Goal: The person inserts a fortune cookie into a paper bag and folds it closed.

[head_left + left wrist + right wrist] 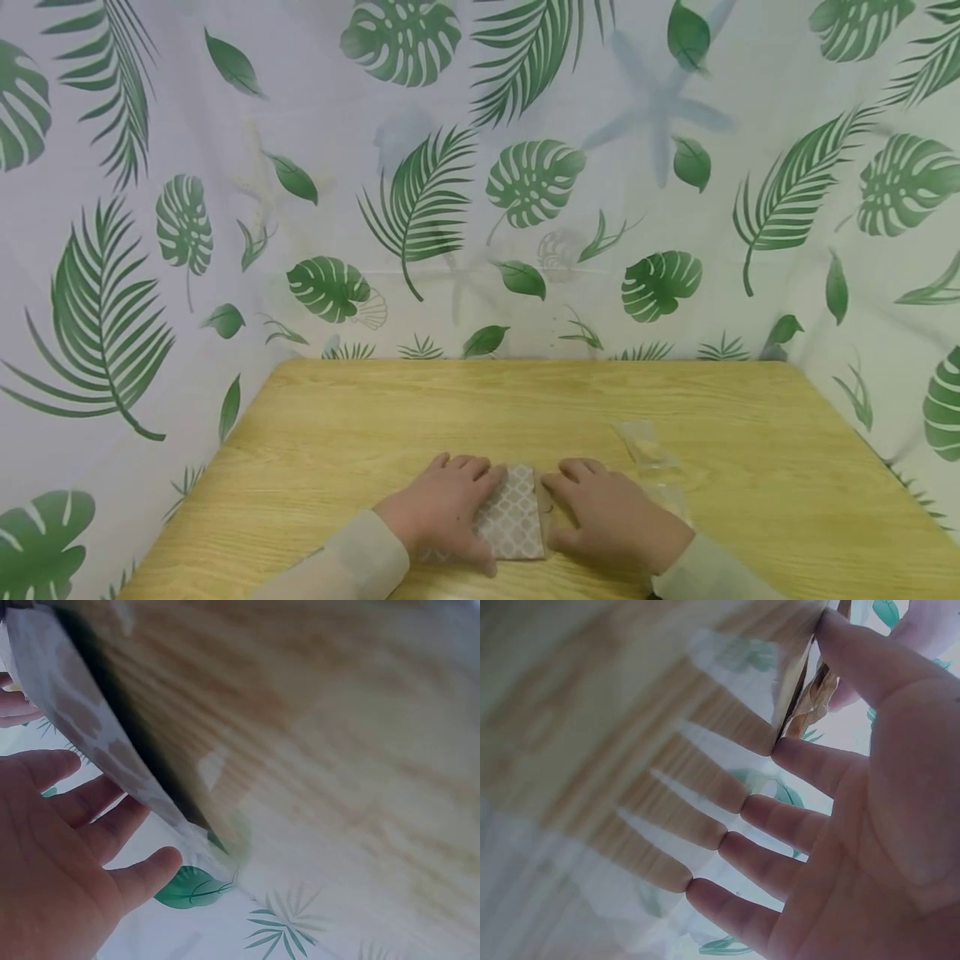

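A flat piece with a beige-and-white lattice pattern (pixel 517 510) lies on the wooden table in the head view. My left hand (pixel 444 508) rests over its left part, fingers extended and thumb toward its near edge. In the left wrist view those fingertips touch the patterned piece (pixel 90 712) along its side. At the other side, my right hand (pixel 611 512) lies palm down beside a brown papery strip (pixel 550 510) that borders the piece. The right wrist view has the right fingertips pressing on the glossy tabletop, with a crinkled brown edge (pixel 811 701) near the thumb and forefinger.
Clear plastic wrappers lie right of the right hand: one farther back (pixel 647 446), another (pixel 671 498) partly hidden behind that hand. The wooden table (pixel 420 408) ends at a white leaf-print curtain (pixel 450 208) at the back and both sides.
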### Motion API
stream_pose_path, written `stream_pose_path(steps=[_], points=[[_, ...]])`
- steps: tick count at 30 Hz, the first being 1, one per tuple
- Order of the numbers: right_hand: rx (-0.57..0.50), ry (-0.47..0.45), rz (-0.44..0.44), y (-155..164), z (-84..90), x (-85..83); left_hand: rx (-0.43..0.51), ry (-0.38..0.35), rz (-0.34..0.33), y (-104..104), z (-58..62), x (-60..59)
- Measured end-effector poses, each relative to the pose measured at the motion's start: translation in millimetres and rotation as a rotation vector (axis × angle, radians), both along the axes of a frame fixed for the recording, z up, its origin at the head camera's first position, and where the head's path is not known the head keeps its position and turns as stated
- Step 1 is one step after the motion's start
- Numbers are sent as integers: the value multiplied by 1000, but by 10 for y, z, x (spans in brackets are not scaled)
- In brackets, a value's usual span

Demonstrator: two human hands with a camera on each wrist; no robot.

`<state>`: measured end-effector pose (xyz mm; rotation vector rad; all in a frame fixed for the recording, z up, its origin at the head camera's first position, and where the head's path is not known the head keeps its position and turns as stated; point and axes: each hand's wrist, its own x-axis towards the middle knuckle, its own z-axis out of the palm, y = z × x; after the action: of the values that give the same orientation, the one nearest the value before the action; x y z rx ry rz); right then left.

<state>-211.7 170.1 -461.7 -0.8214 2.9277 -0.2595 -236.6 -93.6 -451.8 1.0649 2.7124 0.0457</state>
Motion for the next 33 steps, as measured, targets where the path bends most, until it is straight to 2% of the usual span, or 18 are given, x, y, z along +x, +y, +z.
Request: stream_pose_path(steps=[13, 18, 24, 33], points=[[-42, -15, 24, 3, 20, 9, 29, 0, 39, -47, -34, 50], [-50, -29, 24, 25, 10, 6, 44, 18, 24, -46, -38, 61], [-49, -8, 12, 32, 1, 7, 53, 50, 20, -41, -56, 33], [-38, -52, -2, 31, 33, 27, 72, 83, 0, -64, -69, -28]])
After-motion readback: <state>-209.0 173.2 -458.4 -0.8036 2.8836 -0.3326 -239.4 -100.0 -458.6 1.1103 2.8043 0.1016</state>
